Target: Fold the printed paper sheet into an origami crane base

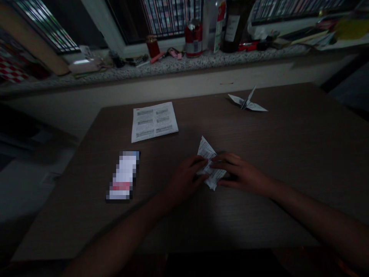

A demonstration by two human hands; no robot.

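Note:
A folded piece of printed paper (206, 148) lies on the brown table in front of me, its pointed end aimed away from me. My left hand (187, 175) grips its left side, with fingertips on top and the thumb near the lower edge. From the right, my right hand (240, 173) holds the same paper, index and middle fingers pressing on its middle and the thumb by its lower right edge. The fingers hide part of the folds. Farther back at the right stands a folded paper crane (246, 104) with its wings spread.
A printed sheet (155, 122) lies at the table's back left. Closer in, a phone (123, 176) with a blurred lit screen rests left of my hands. Behind the table, a granite windowsill (161, 65) carries a red can (193, 38), a dark bottle (233, 29) and other clutter.

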